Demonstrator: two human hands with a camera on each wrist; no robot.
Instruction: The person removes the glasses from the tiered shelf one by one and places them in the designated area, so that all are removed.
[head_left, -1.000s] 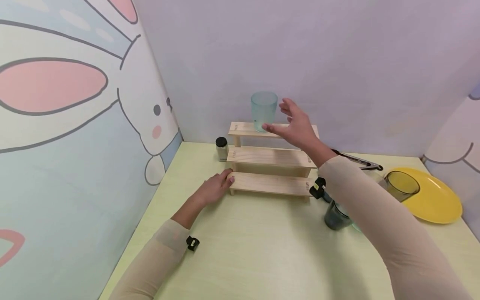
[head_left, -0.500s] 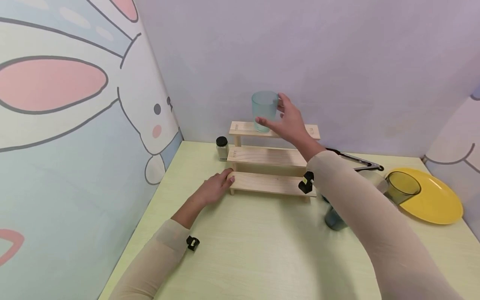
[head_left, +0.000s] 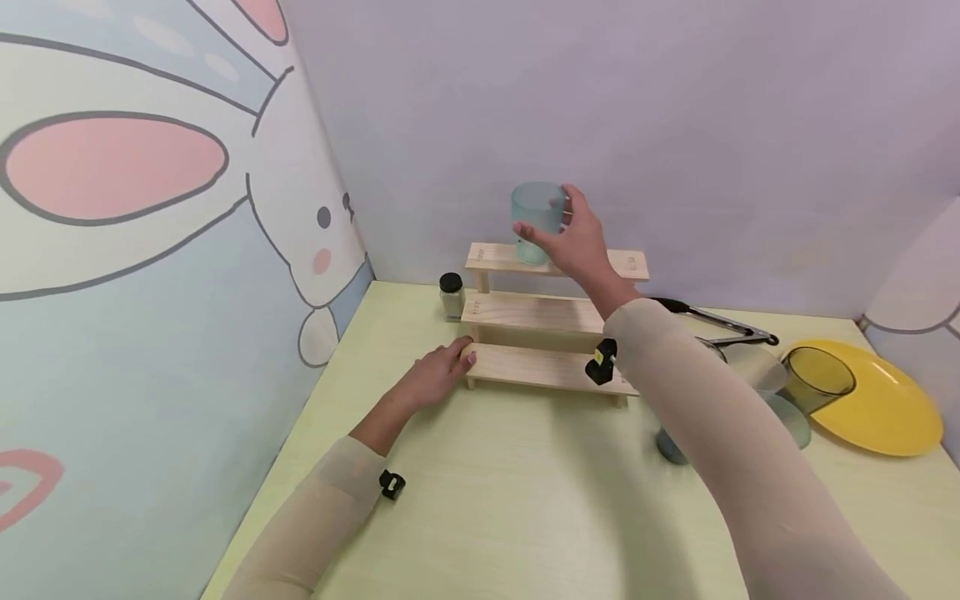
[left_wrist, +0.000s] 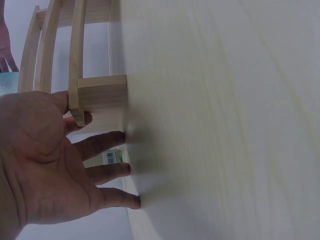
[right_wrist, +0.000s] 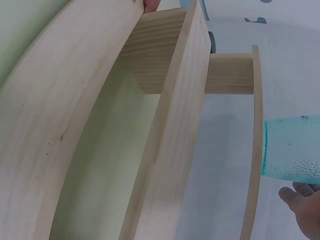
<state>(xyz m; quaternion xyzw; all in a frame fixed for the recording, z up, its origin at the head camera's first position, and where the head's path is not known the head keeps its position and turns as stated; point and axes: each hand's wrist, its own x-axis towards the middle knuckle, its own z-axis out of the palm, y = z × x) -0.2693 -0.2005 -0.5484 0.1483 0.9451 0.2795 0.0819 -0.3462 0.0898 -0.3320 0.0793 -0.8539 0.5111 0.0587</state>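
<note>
A pale turquoise see-through tumbler [head_left: 534, 212] stands upright on the top step of a three-step wooden shelf rack [head_left: 551, 312]. My right hand [head_left: 581, 246] holds it from the right, the thumb across its front and fingers behind its far side, partly visible through the wall. In the right wrist view the tumbler's base is on the top board, and part of the right hand [right_wrist: 306, 206] shows below it. My left hand [left_wrist: 55, 160] pinches the left end of the lowest step between thumb and index finger. Its other fingers stretch down to the tabletop.
A black-capped jar [head_left: 452, 297] stands left of the rack. To the right are tongs [head_left: 720, 323], a yellow oval plate [head_left: 896, 408], an amber glass [head_left: 817, 379] and several other glasses, partly hidden by the right forearm. Walls close off the back and left side.
My right hand has moved left and closed around the tumbler, which has stayed on the top step. The left hand keeps its place on the rack. The head view has shifted slightly.
</note>
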